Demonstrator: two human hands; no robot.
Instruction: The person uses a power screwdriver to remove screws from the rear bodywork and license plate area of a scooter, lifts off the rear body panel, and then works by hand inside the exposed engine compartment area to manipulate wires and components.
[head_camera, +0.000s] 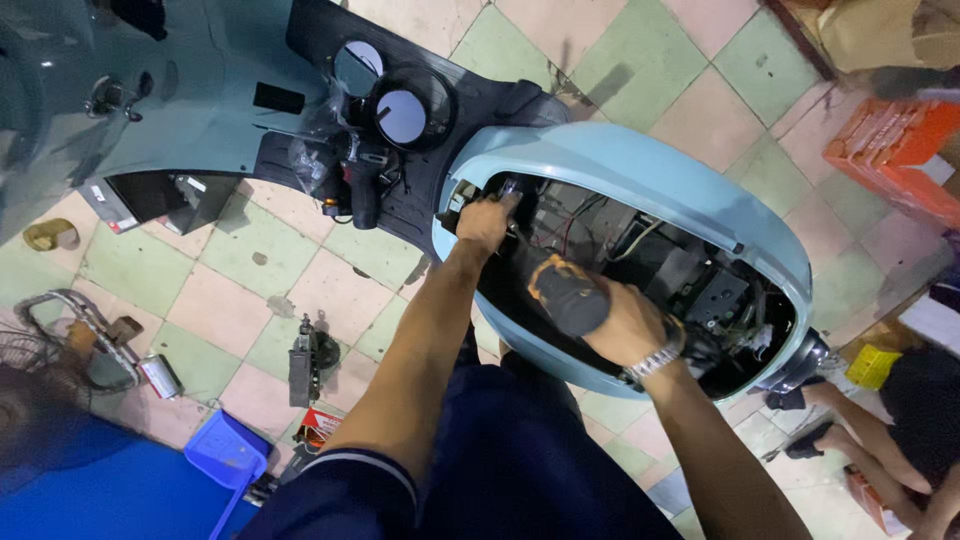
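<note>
Scooter body (650, 170), pale blue, open on top: left hand (485, 222) closed on wiring at its far-left edge, right hand (630, 325) clamped around a black-handled tool (565, 290) nearer.

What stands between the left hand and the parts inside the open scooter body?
Nothing visible does. The left hand already reaches over the light blue scooter body rim into the open compartment, its fingers among the wires. The right hand holds a black power tool over the same opening, beside it and not in its way.
</note>
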